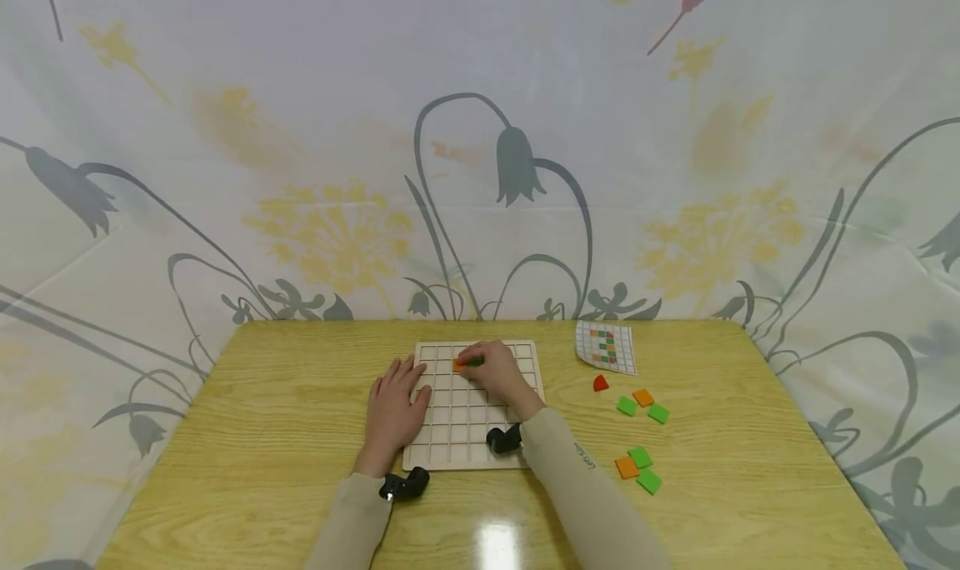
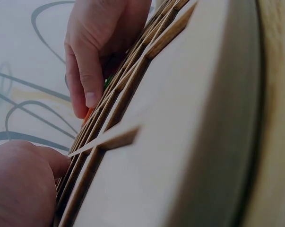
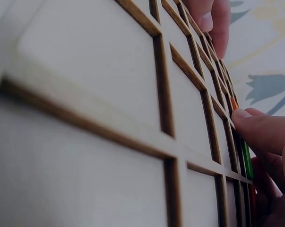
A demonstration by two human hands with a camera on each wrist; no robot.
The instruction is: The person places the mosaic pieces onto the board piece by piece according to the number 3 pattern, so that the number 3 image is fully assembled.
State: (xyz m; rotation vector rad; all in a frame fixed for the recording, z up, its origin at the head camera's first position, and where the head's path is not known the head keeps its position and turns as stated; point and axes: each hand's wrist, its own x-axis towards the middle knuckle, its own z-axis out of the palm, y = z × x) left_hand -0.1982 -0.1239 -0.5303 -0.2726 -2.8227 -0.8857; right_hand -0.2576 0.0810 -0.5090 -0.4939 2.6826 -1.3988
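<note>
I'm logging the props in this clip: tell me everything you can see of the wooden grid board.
The wooden grid board is a pale, light-wood square tray lying flat on the yellow table, near its middle. Thin raised strips with darker edges divide it into rows of shallow square cells. Most cells show bare. The left hand rests flat on its left edge. The right hand reaches to the upper rows, its fingertips at an orange tile and a green tile.

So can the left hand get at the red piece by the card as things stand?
Probably not easily: the left hand rests flat on the board's left side, and the right hand and forearm lie between it and the red piece.
</note>
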